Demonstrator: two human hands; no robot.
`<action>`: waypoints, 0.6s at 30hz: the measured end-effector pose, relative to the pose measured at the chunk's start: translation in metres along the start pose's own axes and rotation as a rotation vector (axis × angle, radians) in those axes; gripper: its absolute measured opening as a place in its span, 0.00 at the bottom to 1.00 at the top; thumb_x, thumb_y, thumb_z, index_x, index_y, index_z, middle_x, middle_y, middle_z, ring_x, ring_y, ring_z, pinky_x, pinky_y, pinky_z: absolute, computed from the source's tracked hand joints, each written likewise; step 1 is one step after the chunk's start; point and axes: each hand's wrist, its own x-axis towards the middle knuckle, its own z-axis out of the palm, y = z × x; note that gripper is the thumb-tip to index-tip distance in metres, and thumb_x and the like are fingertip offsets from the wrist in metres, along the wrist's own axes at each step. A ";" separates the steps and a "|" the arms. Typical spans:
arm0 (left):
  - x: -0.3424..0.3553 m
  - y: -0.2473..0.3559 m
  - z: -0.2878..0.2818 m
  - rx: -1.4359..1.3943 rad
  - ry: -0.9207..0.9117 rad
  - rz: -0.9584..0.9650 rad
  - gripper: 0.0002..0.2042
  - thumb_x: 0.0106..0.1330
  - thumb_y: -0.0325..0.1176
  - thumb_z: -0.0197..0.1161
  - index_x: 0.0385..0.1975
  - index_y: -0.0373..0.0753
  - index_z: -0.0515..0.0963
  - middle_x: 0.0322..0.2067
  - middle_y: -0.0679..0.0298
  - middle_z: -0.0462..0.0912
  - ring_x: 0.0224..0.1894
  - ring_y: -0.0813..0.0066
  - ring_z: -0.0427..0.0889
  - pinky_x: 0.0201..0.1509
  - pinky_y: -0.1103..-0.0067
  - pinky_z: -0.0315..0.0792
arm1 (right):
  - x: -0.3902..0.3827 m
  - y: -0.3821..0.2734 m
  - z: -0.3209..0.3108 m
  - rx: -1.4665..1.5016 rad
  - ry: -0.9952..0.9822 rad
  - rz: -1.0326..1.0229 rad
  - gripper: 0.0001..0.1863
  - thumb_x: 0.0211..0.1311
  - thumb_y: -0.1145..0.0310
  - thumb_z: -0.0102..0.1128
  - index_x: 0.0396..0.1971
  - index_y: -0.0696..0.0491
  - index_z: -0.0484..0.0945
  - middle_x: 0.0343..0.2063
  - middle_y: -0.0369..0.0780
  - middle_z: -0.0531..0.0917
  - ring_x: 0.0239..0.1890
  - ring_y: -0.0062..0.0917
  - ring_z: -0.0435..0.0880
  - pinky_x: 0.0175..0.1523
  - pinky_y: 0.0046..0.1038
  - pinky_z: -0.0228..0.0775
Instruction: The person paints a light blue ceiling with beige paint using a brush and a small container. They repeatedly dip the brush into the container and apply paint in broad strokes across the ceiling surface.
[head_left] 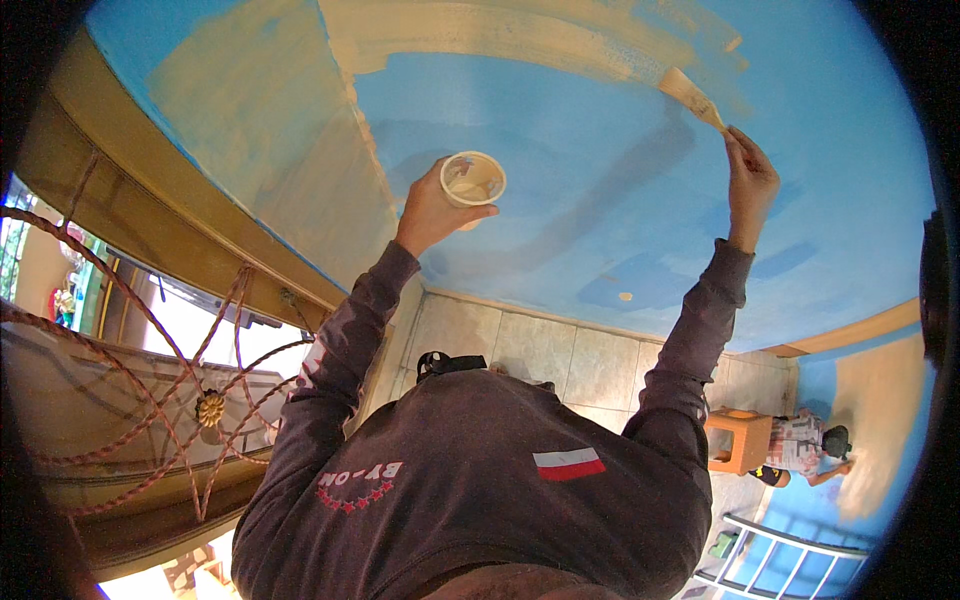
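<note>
My left hand [425, 205] grips a cream plastic cup [472, 180] with pale paint inside, held in front of a blue wall [540, 170]. In my right hand [750, 180], raised at the upper right, is the handle of a flat paintbrush [690, 95]; its paint-coated bristles appear to touch the wall at the lower edge of a cream painted band [500, 30]. A large cream painted patch [235, 130] covers the wall at the upper left, beside my left hand.
An ornamental metal window grille [140, 370] runs along the left. A tiled floor [590, 360] lies below. At lower right, another person [810, 445] works at a wall beside an orange stool [740, 440], with a metal ladder [780, 555] nearby.
</note>
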 end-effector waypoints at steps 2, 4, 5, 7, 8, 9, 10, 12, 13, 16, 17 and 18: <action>0.000 -0.001 0.001 -0.012 0.000 0.008 0.40 0.43 0.46 0.87 0.55 0.34 0.76 0.49 0.54 0.86 0.51 0.63 0.86 0.56 0.70 0.80 | 0.000 0.003 -0.010 0.036 0.042 -0.038 0.14 0.67 0.62 0.70 0.47 0.53 0.89 0.32 0.37 0.90 0.34 0.15 0.82 0.42 0.22 0.74; -0.001 -0.005 0.005 -0.022 0.000 0.022 0.37 0.44 0.42 0.87 0.55 0.34 0.77 0.50 0.55 0.86 0.52 0.64 0.86 0.56 0.70 0.80 | -0.006 -0.004 -0.017 0.097 0.102 -0.006 0.15 0.68 0.65 0.70 0.49 0.57 0.88 0.32 0.33 0.87 0.29 0.10 0.73 0.31 0.15 0.64; -0.002 -0.002 0.003 -0.013 -0.004 0.012 0.38 0.44 0.42 0.87 0.55 0.35 0.77 0.50 0.55 0.86 0.52 0.64 0.86 0.56 0.70 0.80 | -0.011 -0.011 -0.020 0.076 0.124 0.022 0.15 0.68 0.65 0.70 0.49 0.56 0.88 0.31 0.32 0.86 0.28 0.09 0.71 0.30 0.15 0.61; -0.002 0.004 0.001 -0.001 -0.016 -0.005 0.38 0.44 0.42 0.87 0.55 0.35 0.77 0.50 0.55 0.86 0.52 0.65 0.86 0.56 0.71 0.80 | -0.017 -0.021 -0.017 0.135 0.148 0.055 0.15 0.67 0.63 0.71 0.49 0.55 0.88 0.28 0.30 0.84 0.26 0.09 0.69 0.29 0.15 0.59; -0.002 0.003 0.001 -0.014 -0.018 0.003 0.38 0.44 0.43 0.87 0.55 0.35 0.77 0.50 0.55 0.86 0.52 0.64 0.86 0.56 0.71 0.80 | -0.020 -0.030 -0.009 0.163 0.124 0.036 0.14 0.67 0.64 0.70 0.48 0.55 0.88 0.29 0.31 0.85 0.27 0.11 0.72 0.31 0.16 0.62; -0.002 -0.001 0.003 -0.028 -0.020 0.011 0.39 0.44 0.43 0.87 0.55 0.35 0.77 0.50 0.55 0.86 0.52 0.64 0.86 0.56 0.70 0.80 | -0.024 -0.040 0.002 0.190 0.099 0.017 0.13 0.67 0.65 0.70 0.47 0.55 0.89 0.29 0.32 0.86 0.29 0.12 0.75 0.33 0.17 0.66; -0.004 -0.004 0.001 -0.026 -0.011 0.013 0.39 0.43 0.43 0.87 0.56 0.35 0.77 0.50 0.55 0.86 0.52 0.64 0.86 0.56 0.70 0.80 | -0.028 -0.050 0.021 0.236 0.067 -0.002 0.12 0.67 0.65 0.70 0.46 0.55 0.89 0.30 0.33 0.87 0.30 0.13 0.78 0.35 0.18 0.69; -0.004 0.001 -0.001 0.018 -0.007 -0.005 0.39 0.44 0.43 0.87 0.55 0.35 0.77 0.50 0.55 0.86 0.52 0.64 0.86 0.57 0.70 0.80 | -0.032 -0.071 0.053 0.221 -0.081 0.033 0.12 0.66 0.66 0.69 0.45 0.54 0.90 0.31 0.34 0.88 0.31 0.12 0.79 0.37 0.19 0.72; -0.004 0.004 -0.002 0.044 -0.004 -0.015 0.39 0.44 0.44 0.87 0.55 0.34 0.77 0.50 0.55 0.86 0.52 0.64 0.86 0.57 0.70 0.80 | -0.036 -0.084 0.072 0.266 -0.134 -0.022 0.11 0.66 0.66 0.69 0.44 0.54 0.90 0.31 0.35 0.89 0.31 0.13 0.81 0.38 0.20 0.73; -0.004 0.003 -0.006 0.038 0.024 -0.002 0.41 0.42 0.46 0.88 0.55 0.34 0.76 0.49 0.54 0.86 0.51 0.62 0.86 0.56 0.70 0.80 | -0.047 -0.111 0.126 0.433 -0.240 -0.145 0.11 0.65 0.67 0.69 0.44 0.54 0.89 0.32 0.40 0.90 0.31 0.15 0.83 0.39 0.22 0.76; -0.005 0.000 -0.008 0.029 0.030 0.002 0.41 0.42 0.46 0.88 0.55 0.34 0.76 0.49 0.54 0.86 0.51 0.62 0.86 0.56 0.70 0.80 | -0.051 -0.117 0.137 0.431 -0.264 -0.128 0.11 0.65 0.67 0.69 0.43 0.54 0.89 0.32 0.40 0.90 0.31 0.16 0.84 0.39 0.22 0.76; -0.006 -0.002 -0.010 0.022 0.035 0.006 0.40 0.42 0.46 0.88 0.55 0.34 0.76 0.48 0.54 0.86 0.51 0.62 0.86 0.56 0.70 0.80 | -0.054 -0.123 0.145 0.431 -0.289 -0.111 0.10 0.65 0.67 0.69 0.43 0.54 0.89 0.32 0.41 0.90 0.31 0.18 0.85 0.39 0.23 0.77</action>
